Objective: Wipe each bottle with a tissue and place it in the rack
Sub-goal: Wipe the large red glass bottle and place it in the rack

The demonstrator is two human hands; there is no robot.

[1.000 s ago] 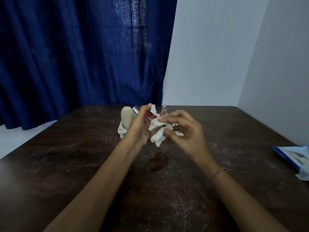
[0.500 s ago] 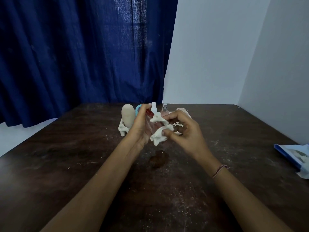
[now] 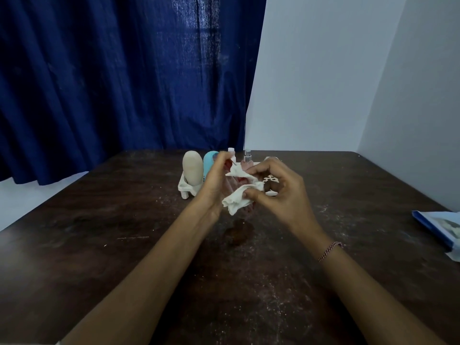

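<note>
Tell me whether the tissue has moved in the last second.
No: the tissue stays before the rack, right of the beige bottle, pinched by the right hand.

Tissue (image 3: 242,195), pinched in right hand (image 3: 278,195): soft white paper, crumpled, matt.
Clear bottle (image 3: 240,181), held in left hand (image 3: 214,185): glossy transparent plastic, red showing through.
Beyond left hand: rack (image 3: 185,186), white matt plastic; beige bottle (image 3: 192,170), smooth, matt; light-blue bottle (image 3: 209,161), smooth, slight sheen.
Beyond both hands: spray bottle (image 3: 247,160), clear pinkish body, silvery metal-look collar.
Bench (image 3: 99,245): dark wood, dull, scuffed, dusted with pale specks.
Far right of right hand: packet (image 3: 438,225), glossy plastic film.
Curtain (image 3: 112,70): blue woven cloth, matt.
</note>
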